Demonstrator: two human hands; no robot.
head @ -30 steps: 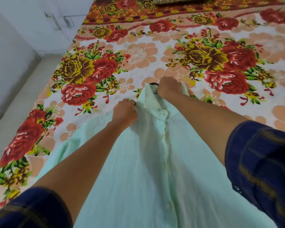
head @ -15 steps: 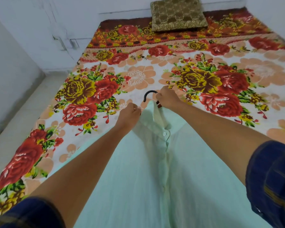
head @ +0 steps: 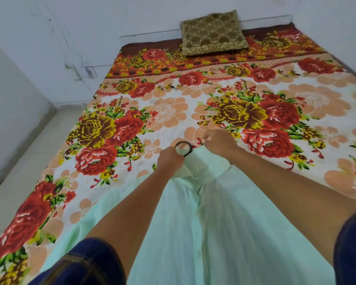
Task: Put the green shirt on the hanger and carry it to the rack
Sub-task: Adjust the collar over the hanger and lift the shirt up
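A bed point(head: 327, 112) covered in a floral sheet of red and yellow roses fills the space beyond our 2 hands, with pale walls behind it and a tiled floor point(head: 29, 161) off to the left. Far past our hands, at the head of the bed, lies a brown patterned cushion point(head: 213, 32). The green shirt point(head: 214, 233) lies buttoned and spread flat on the bed, running from under our forearms up to our hands, its collar between them. Our left hand point(head: 170, 160) is curled at the left side of the collar, right beside the black hook of the hanger point(head: 184, 149), which pokes out of the neck opening. Our right hand point(head: 220, 141) pinches the right side of the collar. Dark blue sleeves point(head: 86, 264) cover our upper arms.
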